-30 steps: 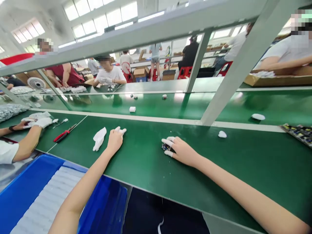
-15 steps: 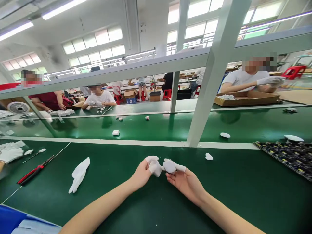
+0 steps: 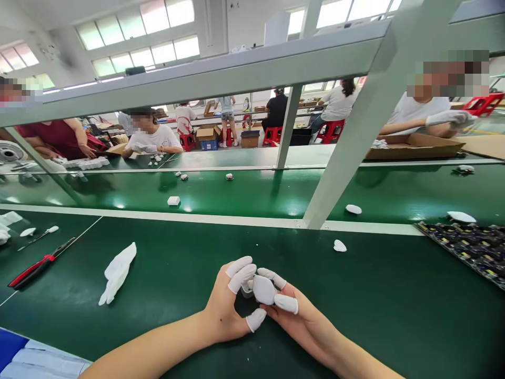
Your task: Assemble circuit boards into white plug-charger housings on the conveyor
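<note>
Over the middle of the dark green table (image 3: 189, 242), my right hand (image 3: 292, 308) pinches a round white piece (image 3: 264, 289) between fingertips in white finger covers. My left hand (image 3: 231, 302), also with white finger covers, is curved round the left side, its fingers at a second whitish part (image 3: 246, 288) partly hidden behind the round piece. The left thumb is below, apart from the fingers. A small white piece (image 3: 340, 246) lies beyond my right hand. To the left lies a crumpled white glove (image 3: 118, 273).
Red-and-black pliers (image 3: 39, 264) lie at the left. A tray of dark parts (image 3: 469, 250) is at the right edge. A slanted metal post (image 3: 339, 158) stands behind the hands, before a green belt (image 3: 244, 197) with white pieces. Co-workers sit beyond.
The view has tilted down and shifted. My left hand has opened wider, its thumb now lower and apart from its fingers. The round white piece is nearer and turned more to view.
</note>
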A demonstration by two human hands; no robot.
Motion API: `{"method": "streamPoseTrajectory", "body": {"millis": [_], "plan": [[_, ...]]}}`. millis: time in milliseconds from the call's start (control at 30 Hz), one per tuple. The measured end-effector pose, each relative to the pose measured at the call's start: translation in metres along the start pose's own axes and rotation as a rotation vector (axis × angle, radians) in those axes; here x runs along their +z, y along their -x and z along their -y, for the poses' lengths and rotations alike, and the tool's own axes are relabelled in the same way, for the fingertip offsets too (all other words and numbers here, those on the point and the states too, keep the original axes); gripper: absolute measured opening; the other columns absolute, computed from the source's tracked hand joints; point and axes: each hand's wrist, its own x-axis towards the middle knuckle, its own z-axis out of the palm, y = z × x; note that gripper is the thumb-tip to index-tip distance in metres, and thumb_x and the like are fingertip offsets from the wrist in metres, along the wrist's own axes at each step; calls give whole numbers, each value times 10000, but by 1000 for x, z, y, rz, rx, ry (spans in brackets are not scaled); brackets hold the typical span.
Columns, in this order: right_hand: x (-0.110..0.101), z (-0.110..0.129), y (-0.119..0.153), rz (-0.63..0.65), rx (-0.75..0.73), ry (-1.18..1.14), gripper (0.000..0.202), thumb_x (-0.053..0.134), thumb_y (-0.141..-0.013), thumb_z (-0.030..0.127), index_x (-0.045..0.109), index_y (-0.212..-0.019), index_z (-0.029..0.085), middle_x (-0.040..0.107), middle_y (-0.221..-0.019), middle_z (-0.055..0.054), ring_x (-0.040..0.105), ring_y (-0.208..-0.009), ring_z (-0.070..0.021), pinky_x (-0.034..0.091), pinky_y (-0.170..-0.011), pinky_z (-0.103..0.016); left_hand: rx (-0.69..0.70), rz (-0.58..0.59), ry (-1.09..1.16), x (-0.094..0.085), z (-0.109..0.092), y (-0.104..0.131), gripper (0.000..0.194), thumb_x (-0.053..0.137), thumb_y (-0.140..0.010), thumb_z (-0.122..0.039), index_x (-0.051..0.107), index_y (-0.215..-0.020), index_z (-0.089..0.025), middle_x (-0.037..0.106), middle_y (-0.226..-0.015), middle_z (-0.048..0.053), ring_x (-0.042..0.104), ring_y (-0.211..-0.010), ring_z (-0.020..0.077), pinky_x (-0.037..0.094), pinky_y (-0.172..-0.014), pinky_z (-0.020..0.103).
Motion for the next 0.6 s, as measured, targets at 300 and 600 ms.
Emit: {"method": "streamPoseTrajectory", "body": {"millis": [300,600], "plan": [[5,-4,2,99,47,47,305,549,-870,316,636,-1132,187,593,-1056,-76,516,-1022,-211,389,-940,-359,-141,-1,215,-2,-7,3,470,708,-737,-295,514,-1162,-250,511,-1233,119,565,-1112,286,486,-938,475],[12,-3,0,59,17,144,177,669,-781,300,655,-910,179,514,-779,-10,450,-765,-146,382,-733,-266,-40,-2,206,4,-8,6,527,737,-731,-289,495,-1199,-262,526,-1211,112,550,-1097,261,494,-920,447]]}}
